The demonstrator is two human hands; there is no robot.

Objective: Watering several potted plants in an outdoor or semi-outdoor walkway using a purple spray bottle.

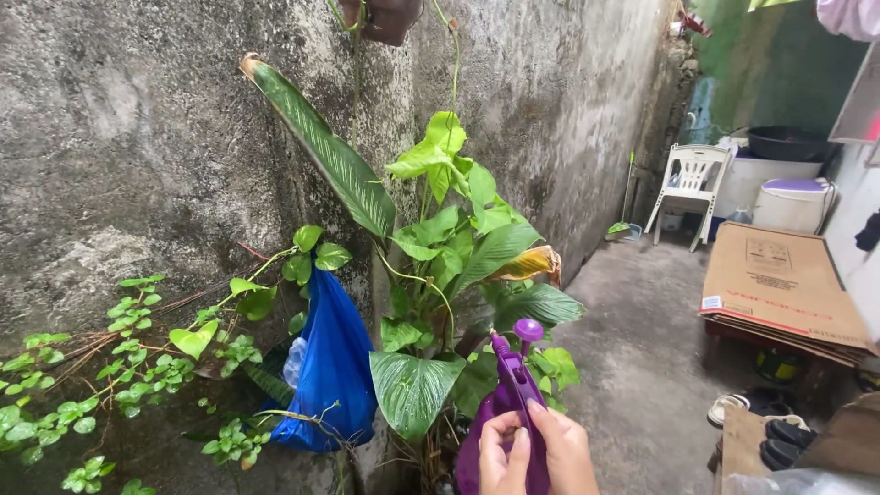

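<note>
Damp concrete wall across the frame's left, leafy plants at centre. Both my hands, left and right, are wrapped around the purple spray bottle at bottom centre. Looks like I'm misting; next I'd need the nozzle aimed at those leaves.

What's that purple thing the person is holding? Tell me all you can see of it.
It is a purple spray bottle that looks like glossy plastic, held upright at the bottom of the view. A round knob tops a thin stem, with a small nozzle part jutting up to the left beside it. The body widens downward and runs out of frame. Both hands wrap it: the left hand in front, the right hand on its side. It sits just before the leafy plant by the wall.
</note>
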